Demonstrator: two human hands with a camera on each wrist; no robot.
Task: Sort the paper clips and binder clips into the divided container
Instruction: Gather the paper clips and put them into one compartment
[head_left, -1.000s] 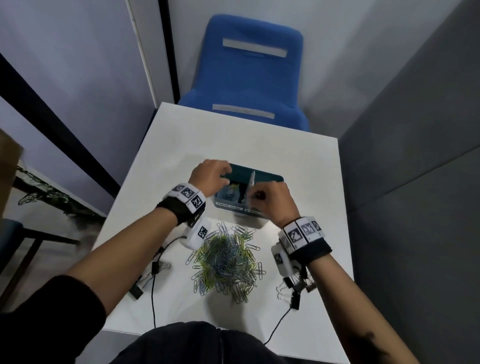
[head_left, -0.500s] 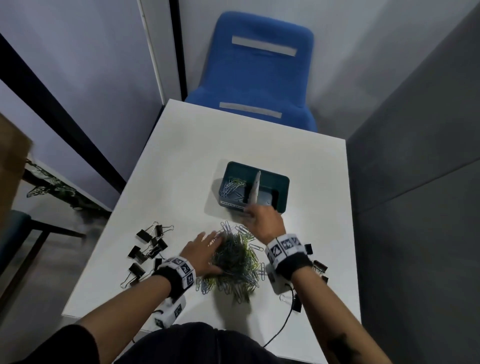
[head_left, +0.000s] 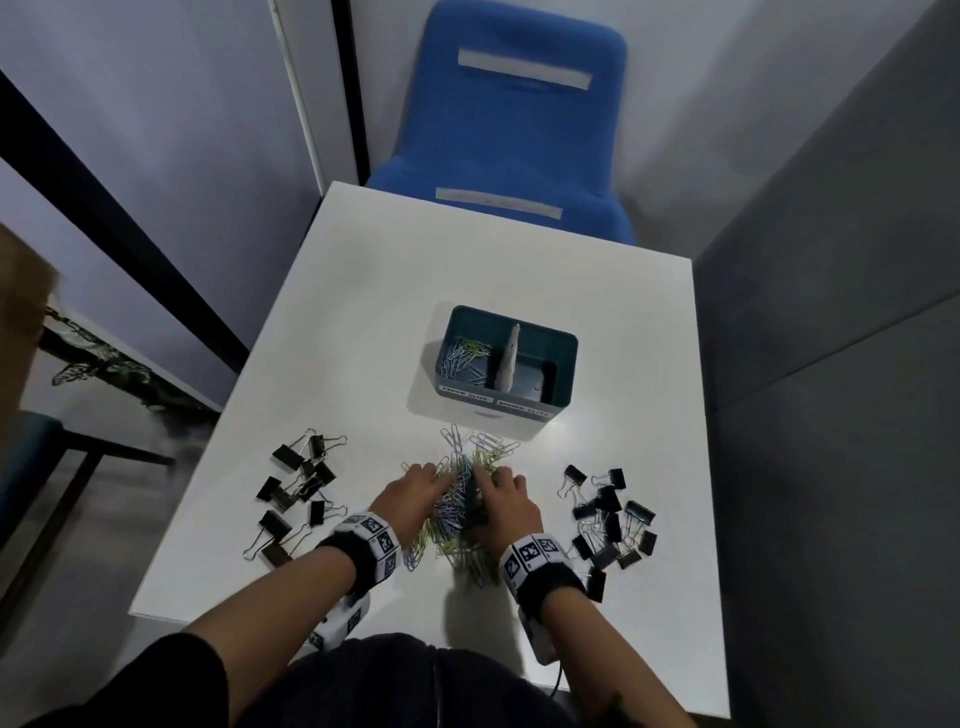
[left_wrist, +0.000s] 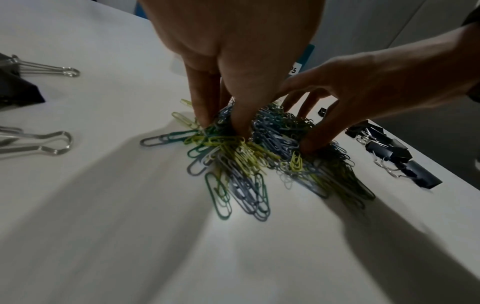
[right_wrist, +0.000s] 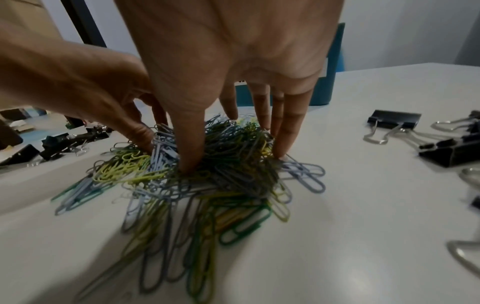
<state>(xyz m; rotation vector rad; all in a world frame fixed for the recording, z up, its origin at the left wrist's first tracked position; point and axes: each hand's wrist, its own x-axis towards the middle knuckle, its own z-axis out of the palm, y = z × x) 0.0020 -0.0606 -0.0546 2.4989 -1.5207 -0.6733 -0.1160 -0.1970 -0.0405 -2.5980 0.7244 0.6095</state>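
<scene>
Right hand (head_left: 506, 499) has joined left hand (head_left: 413, 488), spread fingertips (right_wrist: 192, 139) buried in the paper clips (head_left: 457, 519).

Left hand (head_left: 410, 493), right hand (head_left: 506, 501) adjacent, splayed downward

Left hand (head_left: 413, 491) and right hand (head_left: 501, 499) are off the teal divided plastic container (head_left: 563, 364). Both now press fingertips into the heap of coloured wire paper clips (head_left: 457, 525), one from each side.

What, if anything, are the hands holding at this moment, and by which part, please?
Nothing gripped yet: left hand and right hand push straight fingers into opposite sides of the paper clip pile.
</scene>
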